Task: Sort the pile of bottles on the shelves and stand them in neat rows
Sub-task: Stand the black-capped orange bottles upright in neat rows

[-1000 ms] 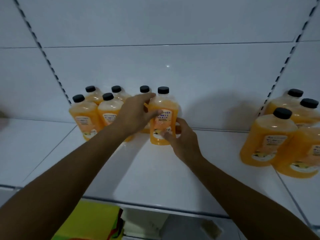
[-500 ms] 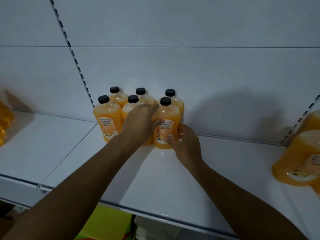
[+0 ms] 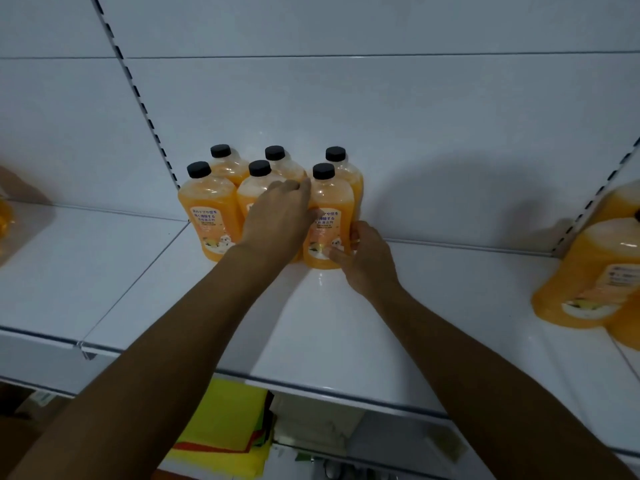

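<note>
A: From the head view, what could go wrong?

B: The right hand [image 3: 367, 261] pinches the front-right bottle [image 3: 329, 223] low down, and the left hand [image 3: 277, 216] lies spread against its left side. A hard nudge might topple the five bottles [image 3: 211, 209] packed behind and beside it.

A: The surroundings?

B: A glossy white shelf [image 3: 346, 323], probably slippery, with more bottles [image 3: 595, 271] far right.

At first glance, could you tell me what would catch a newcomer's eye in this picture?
Six orange bottles with black caps stand in two tidy rows of three at the back of the white shelf. The left hand lies across the front middle bottle, while the right hand grips the base of the front right bottle. More orange bottles crowd the shelf's right edge.
</note>
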### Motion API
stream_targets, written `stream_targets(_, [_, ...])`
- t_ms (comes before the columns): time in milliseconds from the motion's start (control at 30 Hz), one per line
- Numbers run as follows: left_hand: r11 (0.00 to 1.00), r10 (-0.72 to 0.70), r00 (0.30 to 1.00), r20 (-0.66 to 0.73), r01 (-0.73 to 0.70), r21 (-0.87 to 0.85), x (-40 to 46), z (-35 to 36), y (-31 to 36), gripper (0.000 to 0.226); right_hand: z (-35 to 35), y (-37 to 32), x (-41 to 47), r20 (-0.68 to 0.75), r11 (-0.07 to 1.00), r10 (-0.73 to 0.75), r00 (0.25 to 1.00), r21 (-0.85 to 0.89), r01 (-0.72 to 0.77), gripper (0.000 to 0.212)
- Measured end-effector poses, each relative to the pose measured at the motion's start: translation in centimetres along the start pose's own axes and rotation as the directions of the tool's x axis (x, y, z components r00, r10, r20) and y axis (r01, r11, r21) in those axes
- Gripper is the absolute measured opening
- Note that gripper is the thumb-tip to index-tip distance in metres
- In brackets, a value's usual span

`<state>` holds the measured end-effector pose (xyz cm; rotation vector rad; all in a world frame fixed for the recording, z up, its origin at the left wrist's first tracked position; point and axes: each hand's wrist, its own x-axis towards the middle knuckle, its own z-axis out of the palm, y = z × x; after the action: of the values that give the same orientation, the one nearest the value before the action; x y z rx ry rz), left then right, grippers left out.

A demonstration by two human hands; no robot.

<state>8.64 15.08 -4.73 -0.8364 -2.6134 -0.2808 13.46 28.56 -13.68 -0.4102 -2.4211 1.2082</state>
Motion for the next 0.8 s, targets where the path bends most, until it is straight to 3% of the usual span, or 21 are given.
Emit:
stream_targets(100, [1.0, -0.023, 1.0, 0.001, 0.023, 0.018, -0.2, -0.6, 0.3, 0.058, -0.9, 0.1, -1.0, 0.009, 0.999, -0.036, 0.999, 0.001, 0.036, 0.05])
stream_targets(200, [0.999, -0.026, 0.992, -0.127, 0.022, -0.028, -1.3, -1.0, 0.8, 0.061, -2.5, 0.5, -2.6, -0.073, 0.999, -0.028, 0.997, 0.014, 0.029, 0.056])
stream_targets(333, [0.961, 0.139, 0.951, -0.278, -0.197, -0.194, -2.5, -0.8, 4.4, 0.045, -6.0, 1.9, -4.8, -0.207, 0.999, -0.049, 0.977, -0.023, 0.045, 0.036])
stream_targets(567, [0.751, 0.346, 0.932, -0.103, -0.342, -0.565, -1.5, 2.1, 17.0, 0.06, -13.3, 6.1, -10.1, -0.384, 0.996, 0.012, 0.923, -0.075, -0.044, 0.024])
stream_targets(700, [0.681, 0.435, 0.9, -0.019, -0.343, -0.647, -0.5, 3.1, 23.0, 0.075, -16.9, 8.4, -12.7, -0.478, 0.992, 0.083, 0.875, -0.043, -0.117, 0.021])
stream_targets(800, [0.632, 0.483, 0.875, -0.001, -0.35, -0.692, 0.2, 3.5, 26.2, 0.072, -19.4, 9.8, -14.0, -0.549, 0.984, 0.119, 0.827, -0.045, -0.171, 0.018])
